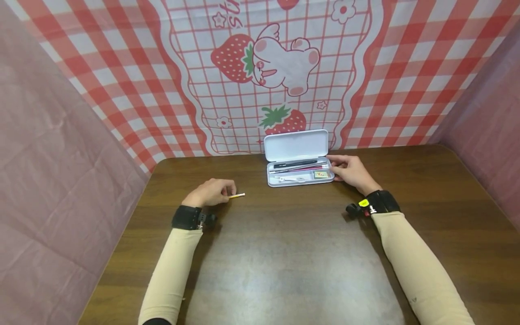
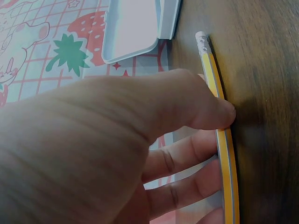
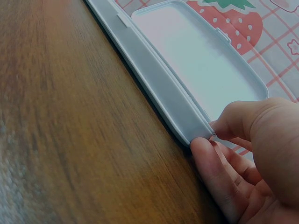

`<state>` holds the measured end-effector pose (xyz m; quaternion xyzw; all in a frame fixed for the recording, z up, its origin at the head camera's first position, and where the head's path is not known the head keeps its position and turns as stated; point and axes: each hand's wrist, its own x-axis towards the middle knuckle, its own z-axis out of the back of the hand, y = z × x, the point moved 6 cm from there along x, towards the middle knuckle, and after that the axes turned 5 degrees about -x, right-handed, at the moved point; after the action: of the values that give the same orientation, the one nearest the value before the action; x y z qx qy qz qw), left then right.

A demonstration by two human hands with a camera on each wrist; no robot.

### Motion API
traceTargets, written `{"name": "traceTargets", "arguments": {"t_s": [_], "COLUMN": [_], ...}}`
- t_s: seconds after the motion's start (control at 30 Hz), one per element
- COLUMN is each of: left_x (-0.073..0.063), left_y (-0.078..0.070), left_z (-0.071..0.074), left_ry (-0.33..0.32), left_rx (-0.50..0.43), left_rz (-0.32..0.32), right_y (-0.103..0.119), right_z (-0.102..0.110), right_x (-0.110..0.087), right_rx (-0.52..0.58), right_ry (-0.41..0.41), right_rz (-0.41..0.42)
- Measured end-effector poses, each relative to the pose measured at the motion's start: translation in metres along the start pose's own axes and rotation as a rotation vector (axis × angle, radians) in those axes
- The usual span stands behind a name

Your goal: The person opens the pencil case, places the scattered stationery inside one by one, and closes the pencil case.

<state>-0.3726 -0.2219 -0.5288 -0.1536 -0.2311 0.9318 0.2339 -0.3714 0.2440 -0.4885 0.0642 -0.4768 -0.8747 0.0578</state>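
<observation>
A yellow pencil with a white eraser end lies between the thumb and fingers of my left hand, which pinches it low over the table, left of the pencil case. My right hand grips the right end of the white pencil case, thumb on the upper edge and a finger low against the corner. The case's lid stands raised at the back. Inside lie a black pen, several thin pencils, a small eraser and a white slender tool.
The brown wooden table stretches in front of the case. Right behind it hangs a red-and-white checked cloth with strawberry prints. Pink cloth closes off the left side, and more hangs on the right.
</observation>
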Motion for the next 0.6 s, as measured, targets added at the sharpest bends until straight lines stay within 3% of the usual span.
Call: {"name": "traceTargets", "arguments": {"t_s": [0.33,0.6], "left_x": [-0.0021,0.0018], "left_y": [-0.005,-0.0039], "left_z": [0.0017,0.0035], "left_ry": [-0.011,-0.092], "left_rx": [0.024,0.127], "left_rz": [0.01,-0.018], "right_y": [-0.0003,-0.0008], "right_z": [-0.0014,-0.001], "right_x": [0.0003,0.0001], "right_rx": [-0.007,-0.017], "right_ry": [0.009,0.011], "right_rz": [0.001,0.001]}}
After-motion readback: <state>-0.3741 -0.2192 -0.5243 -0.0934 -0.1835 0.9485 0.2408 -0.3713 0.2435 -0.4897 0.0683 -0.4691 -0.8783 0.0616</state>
